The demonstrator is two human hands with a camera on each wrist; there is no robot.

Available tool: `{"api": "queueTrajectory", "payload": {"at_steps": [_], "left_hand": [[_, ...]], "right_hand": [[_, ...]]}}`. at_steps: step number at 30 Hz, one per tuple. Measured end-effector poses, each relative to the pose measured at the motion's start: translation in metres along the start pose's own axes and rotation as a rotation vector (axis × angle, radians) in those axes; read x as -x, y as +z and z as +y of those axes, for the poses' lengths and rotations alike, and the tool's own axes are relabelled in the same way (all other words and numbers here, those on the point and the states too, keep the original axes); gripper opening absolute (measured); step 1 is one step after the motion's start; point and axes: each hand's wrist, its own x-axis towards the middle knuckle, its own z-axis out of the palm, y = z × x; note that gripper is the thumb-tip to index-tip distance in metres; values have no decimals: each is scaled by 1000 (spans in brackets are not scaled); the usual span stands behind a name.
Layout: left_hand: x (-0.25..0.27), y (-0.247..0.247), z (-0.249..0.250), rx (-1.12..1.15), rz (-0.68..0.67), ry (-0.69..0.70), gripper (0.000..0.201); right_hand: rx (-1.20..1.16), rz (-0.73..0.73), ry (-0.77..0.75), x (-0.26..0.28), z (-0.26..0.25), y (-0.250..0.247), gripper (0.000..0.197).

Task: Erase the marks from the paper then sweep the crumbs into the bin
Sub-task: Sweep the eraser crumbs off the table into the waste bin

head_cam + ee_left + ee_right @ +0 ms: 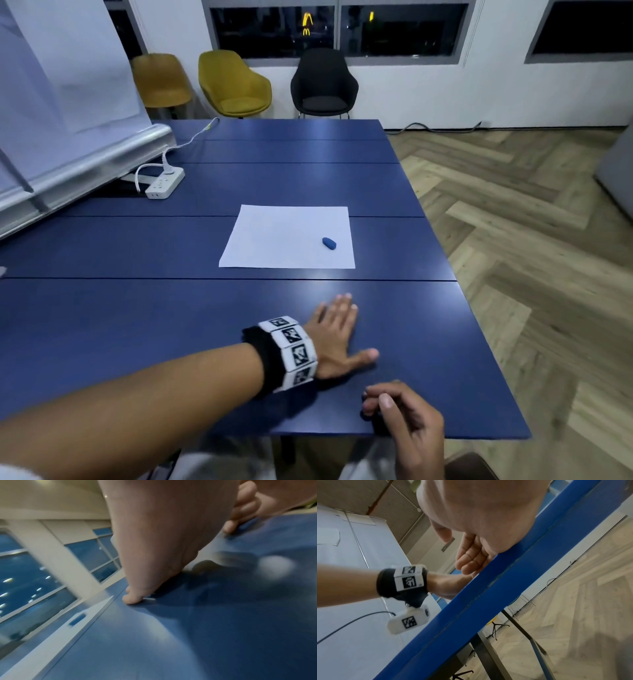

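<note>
A white sheet of paper (287,238) lies in the middle of the blue table (154,325). A small blue eraser (329,243) rests on the sheet's right part. No marks show on the sheet from here. My left hand (342,325) lies flat on the table in front of the paper, fingers straight and thumb spread. In the left wrist view the side of this hand (163,540) touches the tabletop, with a small pale speck (150,599) by the fingertips. My right hand (394,407) sits at the table's front edge, fingers loosely curled, nothing visible in its palm (471,555). No bin is in view.
A white power strip (164,183) with its cable lies at the table's left back. A large white board (68,102) leans along the left side. Two yellow chairs (236,85) and a black chair (323,84) stand behind the table. Wood floor (513,222) lies to the right.
</note>
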Motion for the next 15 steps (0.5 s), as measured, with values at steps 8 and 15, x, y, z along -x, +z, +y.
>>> {"api": "queueTrajectory", "payload": {"at_steps": [8,15], "left_hand": [[45,-1,6,135,99,-100,90],[92,53,-19,407,219,-774,139]], "right_hand": [[-37,22,-50,0,-2,0,21],[-63,42,-62,2,-1,1,23]]}}
